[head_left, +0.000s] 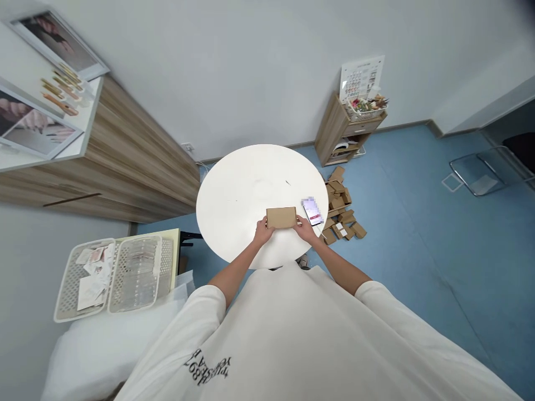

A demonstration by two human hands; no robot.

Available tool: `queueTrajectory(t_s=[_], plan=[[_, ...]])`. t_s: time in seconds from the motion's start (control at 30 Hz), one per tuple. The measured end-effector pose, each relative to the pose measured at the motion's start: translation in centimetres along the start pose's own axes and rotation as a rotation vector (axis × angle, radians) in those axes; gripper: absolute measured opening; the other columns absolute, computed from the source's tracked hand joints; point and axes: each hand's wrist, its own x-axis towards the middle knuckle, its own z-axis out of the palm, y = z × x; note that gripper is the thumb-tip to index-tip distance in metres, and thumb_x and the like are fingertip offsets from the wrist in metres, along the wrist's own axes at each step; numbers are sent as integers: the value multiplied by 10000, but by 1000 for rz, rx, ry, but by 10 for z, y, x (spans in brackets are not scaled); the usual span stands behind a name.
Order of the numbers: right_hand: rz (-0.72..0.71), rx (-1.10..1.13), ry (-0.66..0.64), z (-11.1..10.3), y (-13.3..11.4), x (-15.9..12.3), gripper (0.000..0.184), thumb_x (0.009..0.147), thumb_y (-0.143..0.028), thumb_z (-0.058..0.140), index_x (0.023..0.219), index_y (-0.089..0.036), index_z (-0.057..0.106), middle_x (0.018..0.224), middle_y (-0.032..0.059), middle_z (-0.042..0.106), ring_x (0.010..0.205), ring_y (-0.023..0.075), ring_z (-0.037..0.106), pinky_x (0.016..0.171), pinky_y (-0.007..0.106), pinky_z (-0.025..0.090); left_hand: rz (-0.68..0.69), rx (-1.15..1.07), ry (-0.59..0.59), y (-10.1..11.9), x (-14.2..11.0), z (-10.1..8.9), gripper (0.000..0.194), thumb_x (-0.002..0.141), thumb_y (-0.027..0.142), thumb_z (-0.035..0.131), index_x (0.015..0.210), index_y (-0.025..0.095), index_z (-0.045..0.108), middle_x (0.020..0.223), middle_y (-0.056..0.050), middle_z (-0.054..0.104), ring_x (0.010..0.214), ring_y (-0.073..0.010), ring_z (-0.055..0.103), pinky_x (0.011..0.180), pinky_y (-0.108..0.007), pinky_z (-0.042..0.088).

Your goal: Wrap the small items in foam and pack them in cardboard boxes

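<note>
A small brown cardboard box (281, 218) is held between my two hands over the near part of a round white table (251, 172). My left hand (263, 230) grips its left end, with the thumb along the near side. At the box's right end, my right hand (305, 228) is closed on it in the same way. The lid looks shut, so the inside is hidden. Just right of my right hand lies a smartphone (312, 213) with its screen lit and partly blurred. A small dark sliver (288, 182) rests farther back on the tabletop.
Several cardboard boxes (340, 209) are piled on the blue floor right of the table. Behind them stands a wooden cabinet (328, 131) against the wall. White plastic baskets (156, 273) with papers and clear packs sit at left, below a wood-grain counter (137, 145).
</note>
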Motion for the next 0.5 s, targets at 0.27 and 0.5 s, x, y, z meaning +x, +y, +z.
queueTrajectory(t_s=[0.27,0.5], plan=[[51,-78,224,-100,54,-27,497,842,-413,533,1293,-233,638,1193,96,628,897,230,612,813,348,518,117,12,-89,66,-10,100,661,786,268,687,1419,191,513,1314,-151,554,1065,-242,629,957,-378,498],[131,-161,510,-186,84,-52,527,880,-497,470,1280,-196,634,1177,138,609,1033,297,579,901,400,486,240,76,-207,126,-14,190,652,794,270,690,1419,170,533,1260,-155,611,1113,-286,611,931,-391,520]])
